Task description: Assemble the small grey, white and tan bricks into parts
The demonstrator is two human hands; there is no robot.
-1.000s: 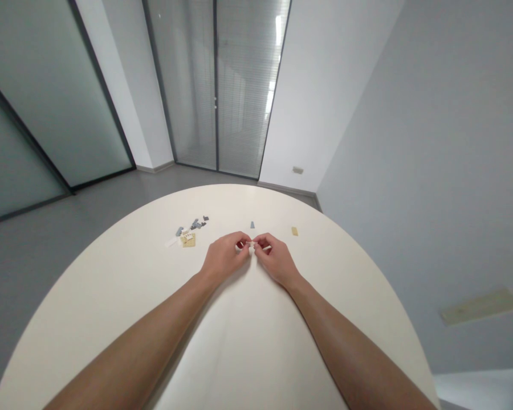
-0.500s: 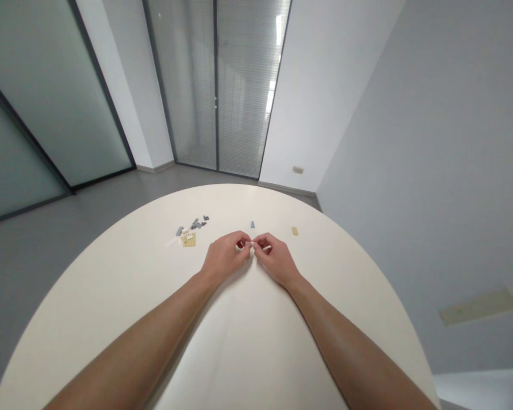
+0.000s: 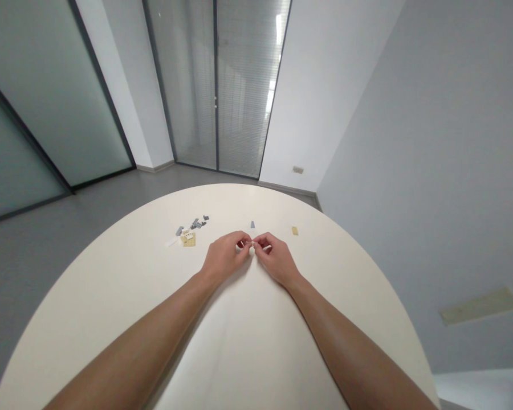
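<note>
My left hand [image 3: 227, 252] and my right hand [image 3: 276, 259] meet above the middle of the table, fingertips almost touching. Both are closed in a pinch around a small white piece [image 3: 252, 244], which the fingers mostly cover; its exact kind is too small to make out. Just beyond the fingertips lies a small blue-grey wedge-shaped piece [image 3: 252, 225]. A flat tan piece [image 3: 294, 230] rests farther right. To the left of my left hand, a square tan plate [image 3: 190, 243] has small white pieces [image 3: 189, 235] on or against it.
Several loose grey toy-brick pieces [image 3: 195, 224] are scattered behind the tan plate, and a pale flat strip [image 3: 171, 242] lies at its left. Everything sits on a round white table [image 3: 111, 273]. Past its far edge stand a glass partition [image 3: 239, 114] and white walls.
Both hands stay in the same place with only a slight shift of the fingers. The white piece shows a little less between the fingertips. The pieces on the table have not moved.
</note>
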